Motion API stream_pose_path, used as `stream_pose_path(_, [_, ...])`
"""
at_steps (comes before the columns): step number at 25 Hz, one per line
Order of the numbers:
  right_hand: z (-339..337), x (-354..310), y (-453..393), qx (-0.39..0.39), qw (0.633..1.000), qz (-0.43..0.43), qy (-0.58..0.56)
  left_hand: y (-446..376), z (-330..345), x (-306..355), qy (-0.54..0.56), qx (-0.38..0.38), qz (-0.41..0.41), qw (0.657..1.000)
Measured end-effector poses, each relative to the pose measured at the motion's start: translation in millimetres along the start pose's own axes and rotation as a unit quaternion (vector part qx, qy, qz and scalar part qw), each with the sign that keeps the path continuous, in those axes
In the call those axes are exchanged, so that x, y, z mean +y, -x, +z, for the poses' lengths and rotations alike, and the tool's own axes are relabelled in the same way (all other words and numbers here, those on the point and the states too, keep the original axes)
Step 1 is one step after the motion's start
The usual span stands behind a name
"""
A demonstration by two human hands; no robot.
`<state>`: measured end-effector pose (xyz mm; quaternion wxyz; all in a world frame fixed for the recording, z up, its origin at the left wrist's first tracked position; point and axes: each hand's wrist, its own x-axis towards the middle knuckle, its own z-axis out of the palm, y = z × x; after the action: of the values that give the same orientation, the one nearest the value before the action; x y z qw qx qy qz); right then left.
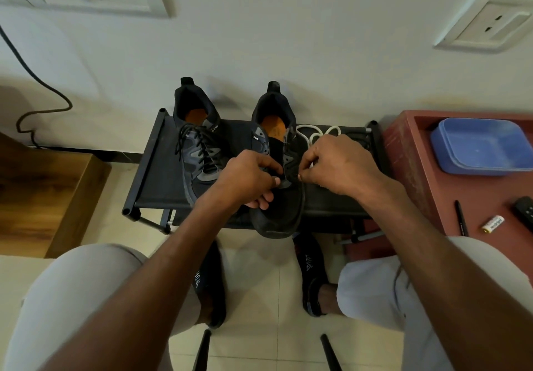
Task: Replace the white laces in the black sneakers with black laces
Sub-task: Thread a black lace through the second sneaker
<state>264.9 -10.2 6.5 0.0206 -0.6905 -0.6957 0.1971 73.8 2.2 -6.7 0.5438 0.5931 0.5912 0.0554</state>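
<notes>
Beside the rack [150,151] — blue tray [481,145], pen [461,218], battery [493,223] on red table [409,151].

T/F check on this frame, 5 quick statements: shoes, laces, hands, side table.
1. The left sneaker already has black laces. True.
2. Both hands work at the right sneaker. True: left hand and right hand pinch at its eyelets.
3. The white lace lies on the floor. False: it lies on the black rack, behind the right hand.
4. The blue tray sits on the rack. False: it sits on the red table.
5. A battery lies on the red table. True.
</notes>
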Motion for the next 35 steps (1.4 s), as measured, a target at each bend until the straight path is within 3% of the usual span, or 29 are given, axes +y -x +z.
stream_pose_path(21, [12, -11, 0, 0.024, 1.000, -0.004, -0.002, 3, 4, 5, 0.052, -0.012, -0.024, 0.998])
stream_pose_path(26, [11, -9, -3, -0.021, 0.999, -0.009, -0.029, 1, 6, 2, 0.045, -0.001, -0.023, 0.999])
stream_pose_path(32, [27, -16, -1, 0.040, 0.997, 0.013, -0.059, 0, 8, 1, 0.014, -0.007, -0.018, 1.000])
stream_pose_path(35, [30, -16, 0, 0.028, 0.998, -0.016, -0.060, 0, 9, 0, 0.006, 0.012, -0.004, 1.000])
